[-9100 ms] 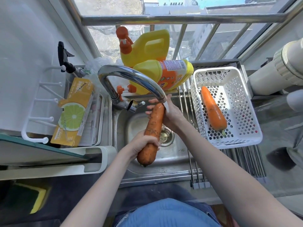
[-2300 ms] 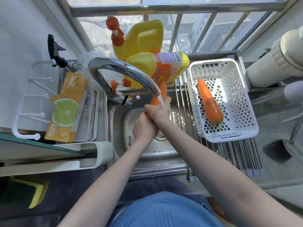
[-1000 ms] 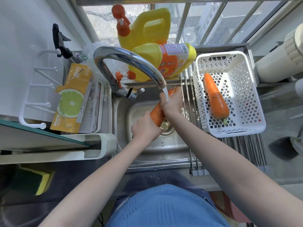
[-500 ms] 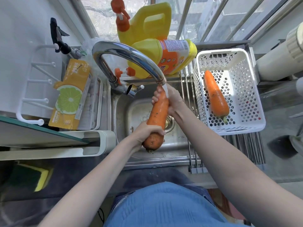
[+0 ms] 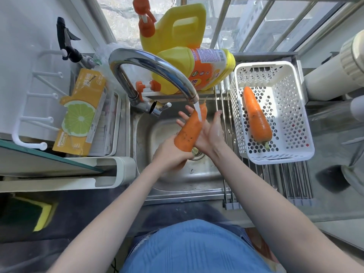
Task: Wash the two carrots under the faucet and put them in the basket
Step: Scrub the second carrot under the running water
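At frame centre I hold one carrot point(image 5: 190, 131) over the sink point(image 5: 177, 184), under the faucet point(image 5: 149, 66): my left hand point(image 5: 171, 154) at its lower end, my right hand point(image 5: 210, 133) beside it. Right of the sink, the second carrot point(image 5: 256, 115) lies in the basket point(image 5: 291, 123).

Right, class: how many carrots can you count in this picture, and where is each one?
2. One carrot is held under the running faucet by the left hand and right hand; the other carrot lies in the white basket. None seems hidden.

Faucet point(image 5: 153, 69) arches over sink point(image 5: 177, 186); basket point(image 5: 291, 107) open above.
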